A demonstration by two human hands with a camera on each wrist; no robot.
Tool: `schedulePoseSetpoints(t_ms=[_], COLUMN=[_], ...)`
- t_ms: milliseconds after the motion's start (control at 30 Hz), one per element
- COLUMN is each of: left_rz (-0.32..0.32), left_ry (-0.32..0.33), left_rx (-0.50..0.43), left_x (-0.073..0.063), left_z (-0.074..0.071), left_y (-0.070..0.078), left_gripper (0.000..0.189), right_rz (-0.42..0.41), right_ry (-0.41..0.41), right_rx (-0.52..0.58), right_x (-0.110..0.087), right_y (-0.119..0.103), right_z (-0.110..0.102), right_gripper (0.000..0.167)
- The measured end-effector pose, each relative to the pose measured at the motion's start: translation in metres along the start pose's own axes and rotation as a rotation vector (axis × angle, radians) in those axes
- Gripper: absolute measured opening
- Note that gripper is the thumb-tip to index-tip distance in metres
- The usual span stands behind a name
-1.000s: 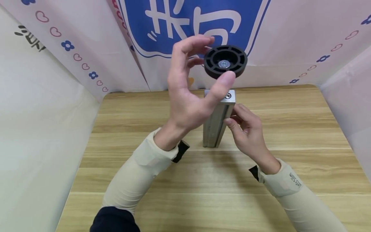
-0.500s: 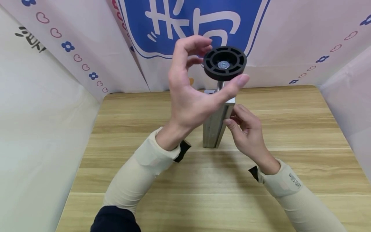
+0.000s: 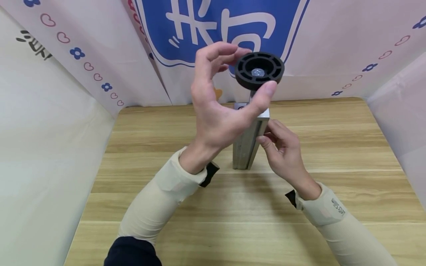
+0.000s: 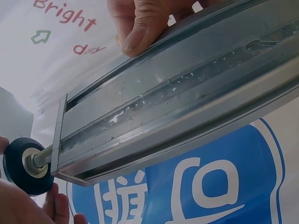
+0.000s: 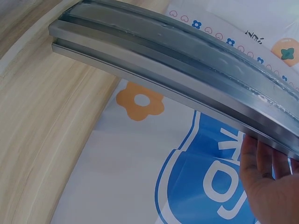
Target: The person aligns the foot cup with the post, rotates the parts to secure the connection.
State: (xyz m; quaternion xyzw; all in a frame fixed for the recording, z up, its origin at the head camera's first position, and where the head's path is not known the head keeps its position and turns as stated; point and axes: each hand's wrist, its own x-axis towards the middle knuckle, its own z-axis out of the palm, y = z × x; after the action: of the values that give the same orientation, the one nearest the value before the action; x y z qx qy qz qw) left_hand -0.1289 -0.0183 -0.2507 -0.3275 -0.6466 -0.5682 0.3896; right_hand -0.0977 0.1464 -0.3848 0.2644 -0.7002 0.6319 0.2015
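Note:
An aluminium profile stands upright on the table, with a metal plate across its top end. From that plate rises the threaded stem of a black round leveling foot, its ribbed underside and screw head facing up. My left hand holds the foot by its rim, thumb on the near side and fingers curled at the far side. Lower down, my right hand grips the profile's right side between thumb and fingers. The right wrist view shows the fingertips against the grooved profile.
The wooden table reaches back to a white printed cloth with a blue sign. More white cloth hangs at the left side. Both wrists carry black cameras.
My left thumb slid right along the foot's rim, then came back, while the fingertips shifted closer to it. The foot wobbled slightly. My right hand and the profile stayed put.

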Motion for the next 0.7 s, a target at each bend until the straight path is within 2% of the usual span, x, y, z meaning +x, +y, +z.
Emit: schedulePoseSetpoints(t_ms=[167, 500, 700], left_rz=[0.02, -0.003, 0.019], left_ry=[-0.007, -0.067, -0.04], left_rx=[-0.057, -0.187, -0.156], left_x=[0.0006, -0.0011, -0.0046], left_z=[0.0007, -0.0005, -0.0006], left_y=[0.0005, -0.0014, -0.0029], left_gripper=[0.054, 0.046, 0.045], right_rz=[0.005, 0.018, 0.018], right_ry=[0.005, 0.003, 0.003], right_rx=[-0.013, -0.017, -0.019], right_x=[-0.0001, 0.0005, 0.0006], right_y=[-0.0003, -0.002, -0.0022], right_z=[0.0, 0.0003, 0.0005], right_gripper=[0.051, 0.048, 0.045])
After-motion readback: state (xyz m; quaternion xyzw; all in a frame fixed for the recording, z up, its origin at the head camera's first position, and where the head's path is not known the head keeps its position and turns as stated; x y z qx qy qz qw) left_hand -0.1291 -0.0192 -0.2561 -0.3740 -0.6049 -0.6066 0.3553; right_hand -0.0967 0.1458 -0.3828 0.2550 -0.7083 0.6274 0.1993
